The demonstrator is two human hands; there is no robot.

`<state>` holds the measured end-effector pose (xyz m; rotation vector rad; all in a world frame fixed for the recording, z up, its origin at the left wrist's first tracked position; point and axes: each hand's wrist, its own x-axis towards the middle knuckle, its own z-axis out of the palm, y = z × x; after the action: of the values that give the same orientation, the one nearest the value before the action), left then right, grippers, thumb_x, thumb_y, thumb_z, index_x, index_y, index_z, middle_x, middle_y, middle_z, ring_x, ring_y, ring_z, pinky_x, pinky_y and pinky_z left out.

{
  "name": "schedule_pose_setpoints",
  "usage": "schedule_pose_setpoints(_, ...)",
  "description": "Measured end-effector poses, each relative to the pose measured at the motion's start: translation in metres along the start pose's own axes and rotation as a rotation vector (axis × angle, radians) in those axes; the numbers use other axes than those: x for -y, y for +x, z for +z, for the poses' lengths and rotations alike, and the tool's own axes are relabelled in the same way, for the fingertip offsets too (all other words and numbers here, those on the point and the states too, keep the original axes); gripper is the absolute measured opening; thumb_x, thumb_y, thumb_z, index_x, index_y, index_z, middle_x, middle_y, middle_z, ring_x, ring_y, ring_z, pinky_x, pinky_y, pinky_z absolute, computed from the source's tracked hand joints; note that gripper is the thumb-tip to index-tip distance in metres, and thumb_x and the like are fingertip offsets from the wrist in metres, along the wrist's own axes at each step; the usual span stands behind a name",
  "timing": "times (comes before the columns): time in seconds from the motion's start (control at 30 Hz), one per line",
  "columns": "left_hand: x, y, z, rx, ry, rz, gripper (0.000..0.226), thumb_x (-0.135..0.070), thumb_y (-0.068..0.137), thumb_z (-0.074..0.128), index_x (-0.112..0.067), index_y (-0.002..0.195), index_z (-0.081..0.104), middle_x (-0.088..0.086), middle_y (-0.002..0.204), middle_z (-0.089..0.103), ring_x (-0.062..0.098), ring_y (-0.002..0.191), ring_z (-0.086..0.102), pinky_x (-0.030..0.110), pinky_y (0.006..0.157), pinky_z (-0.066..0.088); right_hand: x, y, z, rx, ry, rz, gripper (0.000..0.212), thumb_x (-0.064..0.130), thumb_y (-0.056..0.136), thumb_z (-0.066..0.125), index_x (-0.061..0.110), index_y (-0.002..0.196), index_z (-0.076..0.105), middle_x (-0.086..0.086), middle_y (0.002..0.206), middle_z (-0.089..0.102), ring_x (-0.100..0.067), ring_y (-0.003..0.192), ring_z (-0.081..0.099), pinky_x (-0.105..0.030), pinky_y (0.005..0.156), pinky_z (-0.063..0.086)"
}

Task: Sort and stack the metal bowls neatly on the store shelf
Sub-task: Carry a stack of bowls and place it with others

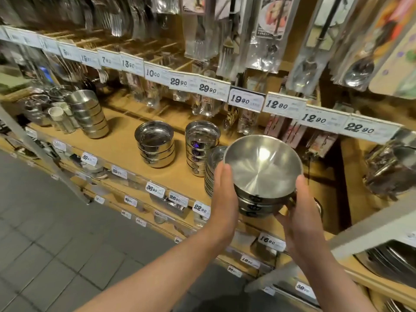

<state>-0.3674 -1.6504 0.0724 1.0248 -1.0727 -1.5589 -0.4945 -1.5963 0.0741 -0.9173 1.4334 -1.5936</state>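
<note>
So I'm standing in a store aisle, grey tiled floor [45, 244] filling the lower left of the frame, and the wooden shelf [126, 149] runs diagonally from the left edge down toward the lower right, with white price tags [246, 99] clipped along its edges and packaged utensils [202, 30] hanging across the top. On the shelf board there's a leaning stack of steel bowls [90, 113] at the left, a short stack of shiny bowls [155, 144] in the middle, and a taller narrow stack [201, 147] just right of that. Center-right of the frame I'm holding my stack of metal bowls [263, 167] above the shelf's front edge, mouths open toward the camera, tipped a bit toward me, round so no real long axis. My left hand [222, 199] presses its left side with fingers fairly straight, my right hand [299, 212] cups the right side and underneath, thumb up along the rim. Another bowl stack [212, 170] sits just behind my left fingers.
</note>
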Motion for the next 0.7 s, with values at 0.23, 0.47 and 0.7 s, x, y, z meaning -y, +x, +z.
schedule_pose_setpoints(0.23, -0.034, -0.012, -0.109, -0.076, -0.011, -0.022, 0.068, -0.075, 0.084, 0.035, -0.038, 0.138, 0.053, -0.010, 0.133, 0.065, 0.009, 0.125, 0.059, 0.036, 0.105, 0.049, -0.002, -0.027, 0.105, 0.086, 0.085, 0.154, 0.029, 0.054, 0.097, 0.042, 0.053, 0.100, 0.070, 0.018, 0.105, 0.074, 0.003, 0.095, 0.070, -0.040, 0.084, 0.056)
schedule_pose_setpoints(0.47, -0.073, -0.014, -0.244, -0.180, 0.046, 0.014, 0.064, -0.066, 0.095, 0.031, -0.030, 0.145, 0.050, -0.005, 0.143, 0.059, 0.012, 0.133, 0.053, 0.045, 0.115, 0.041, -0.020, -0.046, 0.236, 0.192, 0.137, 0.240, 0.027, 0.052, 0.103, 0.044, 0.056, 0.099, 0.070, 0.023, 0.109, 0.074, 0.006, 0.097, 0.069, -0.027, 0.075, 0.057)
schedule_pose_setpoints(0.7, -0.097, 0.004, -0.333, -0.267, 0.068, 0.005, 0.049, -0.052, 0.107, 0.027, -0.027, 0.137, 0.056, -0.009, 0.133, 0.065, 0.004, 0.120, 0.061, 0.035, 0.099, 0.051, -0.039, -0.042, 0.327, 0.240, 0.157, 0.301, 0.033, 0.060, 0.093, 0.050, 0.050, 0.121, 0.065, 0.019, 0.121, 0.071, -0.006, 0.116, 0.066, -0.039, 0.098, 0.055)
